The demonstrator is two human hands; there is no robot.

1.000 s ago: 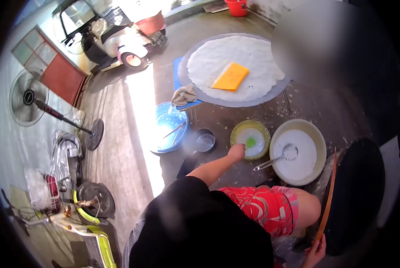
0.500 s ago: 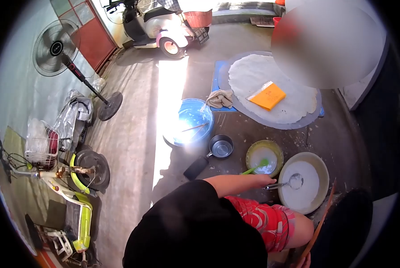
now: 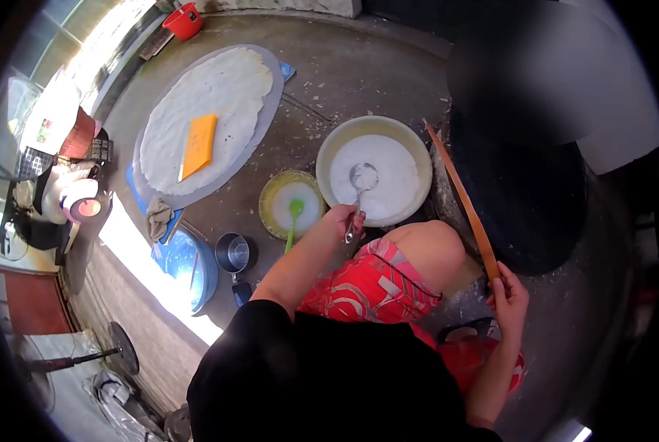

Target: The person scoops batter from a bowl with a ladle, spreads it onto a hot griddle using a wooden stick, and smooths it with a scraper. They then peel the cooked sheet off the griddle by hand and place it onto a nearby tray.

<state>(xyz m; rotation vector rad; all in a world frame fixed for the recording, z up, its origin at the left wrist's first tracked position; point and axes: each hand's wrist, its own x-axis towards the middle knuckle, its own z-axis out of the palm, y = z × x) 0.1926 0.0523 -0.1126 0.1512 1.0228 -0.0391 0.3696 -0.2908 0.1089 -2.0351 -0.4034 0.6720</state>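
My left hand [image 3: 346,222] is wrapped round the handle of a metal ladle [image 3: 363,177]. The ladle's bowl rests in white batter inside a wide cream basin [image 3: 329,132]. Off to the right, my right hand [image 3: 508,295] grips the lower end of a long, thin wooden strip [image 3: 464,193]. That strip slants up along the edge of a big black round griddle [image 3: 524,199]. Beside the basin stands a smaller yellow bowl [image 3: 269,214], where a green spatula [image 3: 295,210] leans in whitish liquid.
At upper left, a round board [image 3: 272,96] bears a wide white sheet [image 3: 212,96] with an orange scraper-like piece [image 3: 198,147] on it. A small metal pot [image 3: 235,253], a blue tub [image 3: 210,272] and a cloth [image 3: 159,218] are nearby. A scooter [image 3: 79,195] and fan [image 3: 123,349] stand left.
My view has swung right, bringing the griddle and my right hand with the wooden strip fully into sight. The ladle remains in my left hand over the batter.
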